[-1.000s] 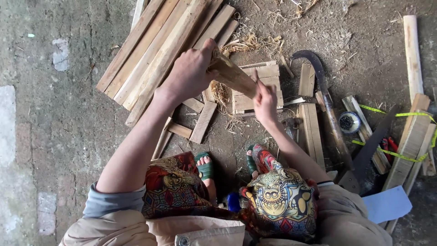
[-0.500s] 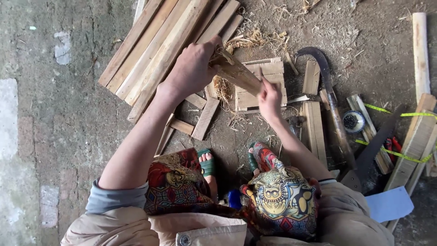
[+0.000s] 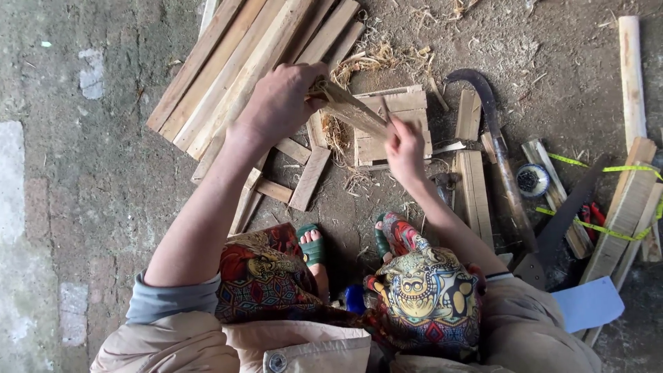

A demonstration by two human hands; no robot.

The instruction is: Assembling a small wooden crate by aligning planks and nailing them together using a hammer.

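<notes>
Squatting over my green sandals [image 3: 312,246] and patterned trousers [image 3: 421,293], I have my left hand [image 3: 280,103] clenched round the upper end of a pale split wooden stick [image 3: 349,108], which slants down toward my right hand [image 3: 405,144]; that hand pinches at the stick's lower end with the fingers bunched, though I cannot tell whether it holds a small tool as well. The stick hangs just above a small flat wooden slat frame [image 3: 394,124] lying on the dirt. To do this well, I judge, I should keep the left grip firm, the stick steady, and my right fingertips clear of any edge. Beside my right knee lies a pale blue sheet of card [image 3: 587,304], blank as far as I can see. Further right, a round tape measure [image 3: 532,181] with its yellow tape [image 3: 608,231] drawn out, and a curved-bladed knife with a wooden handle [image 3: 498,148]. Farthest, a stack of long pale planks [image 3: 235,69]
</notes>
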